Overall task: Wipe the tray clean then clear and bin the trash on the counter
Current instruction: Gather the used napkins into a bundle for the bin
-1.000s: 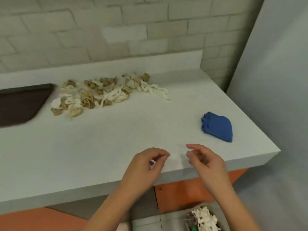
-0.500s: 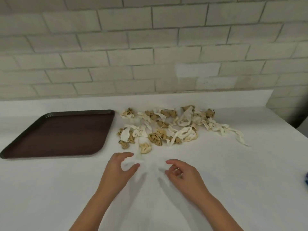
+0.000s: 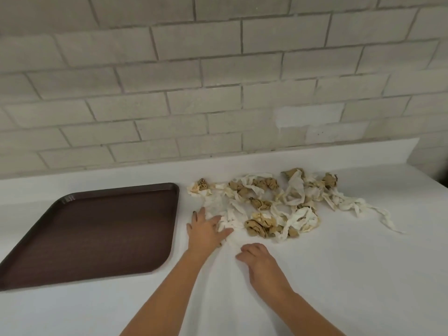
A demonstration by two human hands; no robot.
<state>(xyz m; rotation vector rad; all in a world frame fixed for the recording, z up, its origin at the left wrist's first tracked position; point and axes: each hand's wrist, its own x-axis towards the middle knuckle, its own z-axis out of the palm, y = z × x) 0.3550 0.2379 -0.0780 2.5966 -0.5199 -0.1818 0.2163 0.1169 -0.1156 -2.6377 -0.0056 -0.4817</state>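
Observation:
A dark brown tray (image 3: pixel 97 229) lies flat on the white counter at the left, bare inside. To its right spreads a pile of crumpled white and brown paper scraps (image 3: pixel 271 204). My left hand (image 3: pixel 206 230) rests on the pile's near left edge, fingers spread over white paper there. My right hand (image 3: pixel 259 260) hovers just in front of the pile with its fingers loosely curled; nothing shows in it. A long white strip (image 3: pixel 378 212) trails off the pile to the right.
The white counter (image 3: pixel 339 275) runs from the brick wall (image 3: pixel 218 81) to the near edge of view. A low white backsplash (image 3: pixel 315 158) lines the back. The counter's right end sits by the frame's right edge.
The view swung left from the counter's right end, so the blue cloth and the bin dropped out of sight. Both hands moved forward; the left one now touches the paper pile.

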